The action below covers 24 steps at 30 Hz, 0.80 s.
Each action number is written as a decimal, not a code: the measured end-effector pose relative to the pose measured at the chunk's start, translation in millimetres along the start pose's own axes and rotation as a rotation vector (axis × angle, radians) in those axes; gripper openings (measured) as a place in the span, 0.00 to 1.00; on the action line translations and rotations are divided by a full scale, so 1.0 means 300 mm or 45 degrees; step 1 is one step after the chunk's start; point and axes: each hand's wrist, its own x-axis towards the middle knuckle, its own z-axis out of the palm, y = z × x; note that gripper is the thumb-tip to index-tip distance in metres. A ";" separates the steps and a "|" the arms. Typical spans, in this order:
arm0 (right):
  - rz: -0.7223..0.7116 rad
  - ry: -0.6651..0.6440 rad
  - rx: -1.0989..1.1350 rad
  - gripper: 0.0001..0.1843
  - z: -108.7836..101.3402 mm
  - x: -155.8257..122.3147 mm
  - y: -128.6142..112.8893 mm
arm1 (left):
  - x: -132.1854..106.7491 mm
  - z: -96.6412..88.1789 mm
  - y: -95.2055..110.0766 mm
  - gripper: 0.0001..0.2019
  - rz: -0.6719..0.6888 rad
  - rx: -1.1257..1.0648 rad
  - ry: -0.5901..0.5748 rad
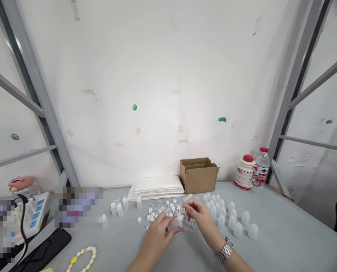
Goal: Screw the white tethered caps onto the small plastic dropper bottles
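Observation:
My left hand (160, 235) is closed around a small translucent white bottle (174, 223), tilted above the table. My right hand (200, 216) is just to its right, thumb and finger pinched near the bottle's upper end; whatever lies between those fingertips is too small to make out. Under and behind both hands spreads a loose heap of small white caps (153, 218) with thin, curly white tubes. To the right of my right hand stand several rows of translucent bottles (237, 230) without visible caps. Several bottles with white tops (120, 209) stand upright on the left.
An open cardboard box (200, 179) and a stack of white flat sheets or envelopes (158, 187) sit against the wall. A cream-and-red jar (244, 174) and a clear red-capped bottle (263, 164) stand back right. Left are a black phone (48, 249), a power strip (38, 217) and a bead bracelet (92, 257).

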 end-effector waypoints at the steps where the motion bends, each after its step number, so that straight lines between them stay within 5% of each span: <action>1: 0.048 0.007 0.071 0.14 -0.002 0.002 0.000 | 0.000 0.000 0.000 0.13 -0.003 -0.002 0.005; 9: 0.189 0.084 0.387 0.18 -0.019 -0.002 -0.040 | 0.006 0.008 -0.028 0.13 -0.056 0.028 0.128; 20: -0.189 0.134 -0.350 0.19 -0.043 0.024 -0.024 | 0.008 0.001 -0.025 0.14 -0.084 -0.024 0.149; 24: -0.169 0.180 -0.464 0.17 -0.044 0.025 -0.019 | 0.008 -0.001 -0.020 0.13 -0.099 -0.021 0.139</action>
